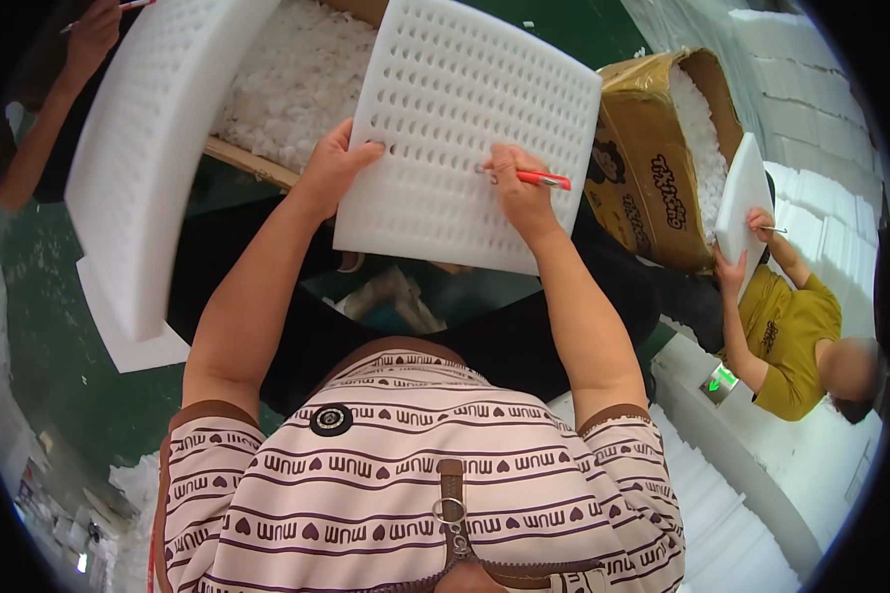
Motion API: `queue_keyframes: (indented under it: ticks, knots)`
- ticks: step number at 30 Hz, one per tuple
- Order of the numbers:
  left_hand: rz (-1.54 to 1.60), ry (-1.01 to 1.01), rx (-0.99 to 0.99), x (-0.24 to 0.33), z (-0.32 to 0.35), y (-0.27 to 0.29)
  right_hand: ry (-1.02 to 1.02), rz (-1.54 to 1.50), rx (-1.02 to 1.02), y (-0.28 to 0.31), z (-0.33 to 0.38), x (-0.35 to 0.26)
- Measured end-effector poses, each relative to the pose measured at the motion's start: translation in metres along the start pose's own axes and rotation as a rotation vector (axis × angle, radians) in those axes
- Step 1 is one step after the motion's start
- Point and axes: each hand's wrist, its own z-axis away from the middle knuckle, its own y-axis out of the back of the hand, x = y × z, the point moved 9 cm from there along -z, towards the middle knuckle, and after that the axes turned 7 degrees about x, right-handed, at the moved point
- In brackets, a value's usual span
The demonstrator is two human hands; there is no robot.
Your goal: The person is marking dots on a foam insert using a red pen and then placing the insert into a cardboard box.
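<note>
Head cam looking straight down, so you get the person's striped top at the bottom and both bare forearms going up to a white foam sheet (pixel 455 119) full of rows of little holes, held tilted over the lap. Left hand (pixel 334 163) has its fingers curled round the sheet's left edge, thumb lying on the top face, so it's gripping the sheet. Right hand (pixel 517 188) is closed on a red tool (pixel 544 179), kind of pen-shaped, with the tip end pressed against the sheet's right half; can't tell if it's a knife or a pen. Off to the left there's a thick foam slab (pixel 138 148) leaning up, well apart from the hands. Behind the sheet sits a wooden bin (pixel 252 163) heaped with white scraps (pixel 292 84). To the right a cardboard box (pixel 643 163) lies tipped, also stuffed with white bits. Far right a 2nd person in a yellow shirt (pixel 791 336) holds a smaller foam piece (pixel 742 198) up with both hands. Top left, someone else's hand (pixel 94 35) shows with a thin stick-like tool.
</note>
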Motion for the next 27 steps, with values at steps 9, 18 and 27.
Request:
queue_keyframes:
  ticks: [9, 18, 27]
  knots:
    - [-0.033, 0.008, -0.041, 0.012, 0.001, -0.011, 0.381, 0.481, 0.039, 0.005, -0.001, -0.020]
    - [-0.018, 0.049, -0.014, 0.008, -0.004, -0.004, 0.205, 0.237, 0.067, 0.024, 0.003, -0.022]
    - [0.080, 0.031, -0.035, 0.012, -0.007, -0.003, -0.064, 0.120, 0.695, 0.166, 0.003, 0.004]
